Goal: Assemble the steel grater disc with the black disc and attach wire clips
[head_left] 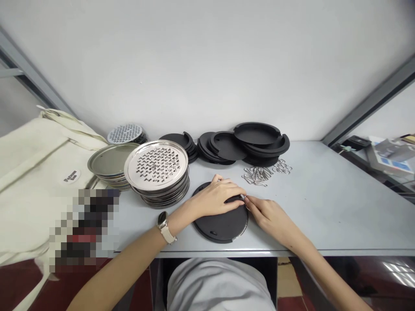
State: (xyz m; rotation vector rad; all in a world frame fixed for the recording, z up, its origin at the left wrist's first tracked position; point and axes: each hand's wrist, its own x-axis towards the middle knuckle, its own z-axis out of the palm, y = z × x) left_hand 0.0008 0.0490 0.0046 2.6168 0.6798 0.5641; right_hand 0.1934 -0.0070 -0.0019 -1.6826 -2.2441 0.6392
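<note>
A flat round black disc (pixel 223 224) lies at the front edge of the table, with an oval slot low on its face and a thin shiny rim along its right side. My left hand (pixel 215 196) lies across its upper part, gripping it, fingertips at the upper right edge. My right hand (pixel 264 211) pinches at that same edge, against the left fingertips. A small metallic glint shows between the fingers; the piece itself is mostly hidden. Beyond the hands is a loose pile of bent wire hooks (pixel 257 175).
Round metal grater plates (pixel 155 166) are stacked left of the disc, beside a stack of plain metal plates (pixel 112 160). More black round parts (pixel 257 134) are piled along the wall. Cream cloth (pixel 39 172) covers the left end. Boxes (pixel 389 155) stand beyond the right frame post.
</note>
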